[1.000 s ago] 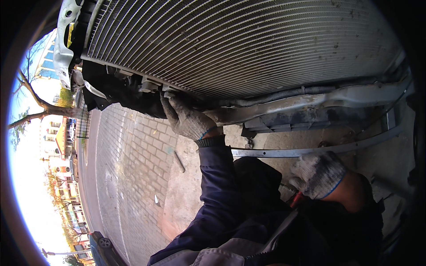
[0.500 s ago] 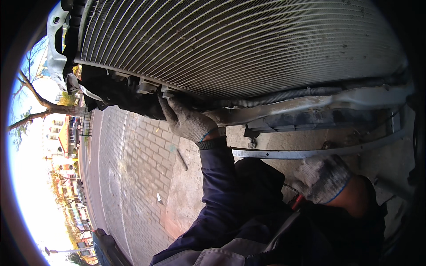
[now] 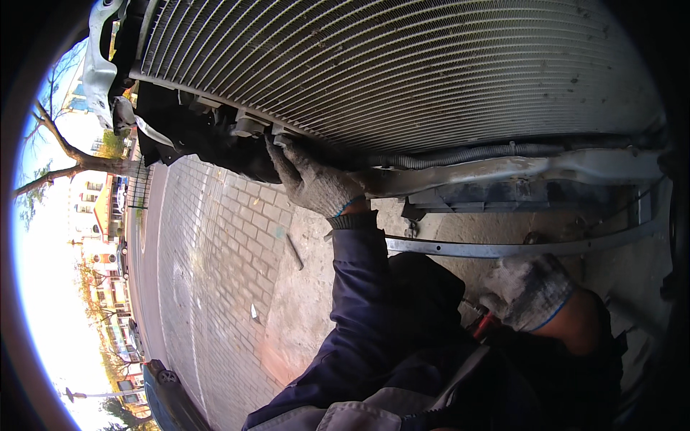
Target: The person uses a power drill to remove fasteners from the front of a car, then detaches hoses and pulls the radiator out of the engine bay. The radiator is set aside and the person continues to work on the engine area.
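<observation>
Radiator (image 3: 402, 79) with left hand (image 3: 316, 179) at its lower edge; right hand (image 3: 532, 291) curled against a red tool (image 3: 486, 325).

Left fingertips reach a pale fitting (image 3: 248, 127) below the radiator's lower edge, toward its left corner; whether they grip cannot be told. Right fingers are bent, the tool's red body and metal end partly showing; a firm grasp cannot be confirmed. Both gloves (image 3: 332, 190) are grey knit, the right one blackened over its back. Radiator face: fine fins between parallel metal tubes, specked with dirt. A ribbed hose (image 3: 474, 154) runs along its lower edge, above a stained metal beam (image 3: 496, 171). Beneath, a curved, holed metal strip (image 3: 489, 249). A slim rod (image 3: 295, 253) lies near the concrete (image 3: 302, 323) slab's left edge, beside brick-patterned paving (image 3: 223, 273).
</observation>
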A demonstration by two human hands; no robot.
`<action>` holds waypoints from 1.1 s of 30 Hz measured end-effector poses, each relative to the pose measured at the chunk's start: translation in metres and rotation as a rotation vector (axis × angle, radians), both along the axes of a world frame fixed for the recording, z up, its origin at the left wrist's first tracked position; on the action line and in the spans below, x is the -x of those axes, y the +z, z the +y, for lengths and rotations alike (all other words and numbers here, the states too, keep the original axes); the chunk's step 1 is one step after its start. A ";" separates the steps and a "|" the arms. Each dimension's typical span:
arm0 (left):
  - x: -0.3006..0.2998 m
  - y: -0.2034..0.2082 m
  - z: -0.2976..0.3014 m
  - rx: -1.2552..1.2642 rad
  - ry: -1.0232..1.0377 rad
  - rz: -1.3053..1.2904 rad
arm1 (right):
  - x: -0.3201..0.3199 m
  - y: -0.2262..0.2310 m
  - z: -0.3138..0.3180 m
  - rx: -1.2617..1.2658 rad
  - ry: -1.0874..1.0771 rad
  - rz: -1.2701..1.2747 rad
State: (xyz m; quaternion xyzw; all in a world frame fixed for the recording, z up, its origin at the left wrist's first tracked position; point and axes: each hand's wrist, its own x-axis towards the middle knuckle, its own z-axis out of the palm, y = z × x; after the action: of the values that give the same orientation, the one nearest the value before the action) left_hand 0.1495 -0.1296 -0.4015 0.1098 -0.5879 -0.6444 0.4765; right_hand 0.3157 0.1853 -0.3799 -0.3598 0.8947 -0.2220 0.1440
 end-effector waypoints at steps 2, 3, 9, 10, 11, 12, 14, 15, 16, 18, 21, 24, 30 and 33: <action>0.004 -0.003 0.001 -0.032 -0.001 0.027 | -0.001 0.001 0.001 -0.013 -0.039 -0.069; 0.007 -0.005 0.001 -0.048 -0.001 0.038 | -0.002 0.001 0.002 0.000 -0.042 -0.060; 0.008 -0.009 -0.002 0.128 0.163 -0.079 | -0.008 0.009 -0.001 0.023 -0.077 -0.043; 0.007 -0.007 -0.004 0.159 0.155 -0.093 | -0.006 0.011 -0.001 -0.036 -0.088 -0.125; 0.004 -0.006 -0.005 0.189 0.148 -0.109 | -0.006 0.013 -0.001 -0.027 -0.100 -0.173; 0.000 -0.005 -0.005 0.207 0.153 -0.139 | -0.006 0.015 -0.001 -0.064 -0.095 -0.180; -0.007 -0.004 -0.002 0.143 0.082 -0.113 | -0.005 0.018 -0.002 0.021 -0.098 -0.125; -0.011 -0.004 -0.001 0.134 0.052 -0.089 | -0.005 0.019 -0.002 -0.028 -0.096 -0.111; -0.014 -0.002 0.000 0.092 0.024 -0.084 | -0.005 0.019 -0.002 -0.054 -0.102 -0.104; -0.019 0.002 0.001 0.032 -0.031 -0.068 | -0.003 0.018 -0.003 -0.082 -0.123 -0.119; -0.022 0.010 0.001 -0.001 -0.033 -0.117 | 0.003 0.015 -0.006 -0.085 -0.164 -0.165; -0.021 0.014 0.000 -0.079 0.012 -0.127 | 0.006 0.013 -0.006 -0.081 -0.198 -0.189; -0.015 -0.001 -0.024 -0.387 -0.214 0.029 | 0.004 0.010 -0.001 -0.055 -0.151 -0.195; -0.016 -0.009 -0.048 -0.307 -0.462 0.001 | 0.005 0.004 0.002 0.012 -0.105 -0.191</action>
State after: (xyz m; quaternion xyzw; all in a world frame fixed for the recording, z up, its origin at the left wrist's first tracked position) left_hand 0.1651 -0.1776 -0.4107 0.0432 -0.4927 -0.8175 0.2951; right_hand 0.3111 0.1876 -0.3755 -0.2907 0.8931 -0.2678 0.2147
